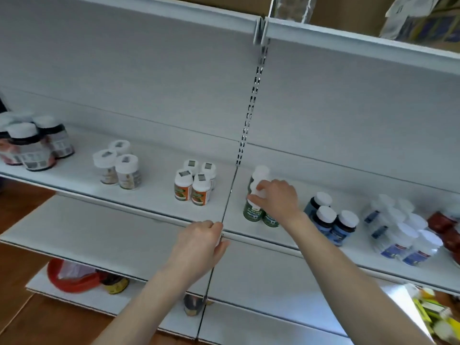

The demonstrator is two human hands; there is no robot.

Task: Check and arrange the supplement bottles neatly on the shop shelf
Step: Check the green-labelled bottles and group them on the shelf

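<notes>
Shop: white display shelves (154,192), grouped supplement bottles (193,189)

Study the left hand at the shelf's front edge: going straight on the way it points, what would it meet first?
Probably the green-labelled bottles, whose cap the right hand holds; the left hand aims up and rightward, though depth is unclear.

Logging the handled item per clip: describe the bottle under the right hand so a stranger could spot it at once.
Find the slotted upright that splits the shelf; the first cluster to its right has dark green labels. The green bottle is that cluster's front-left one, its white cap pinched by the right hand; neighbours are orange bottles on the left, blue bottles on the right.
</notes>
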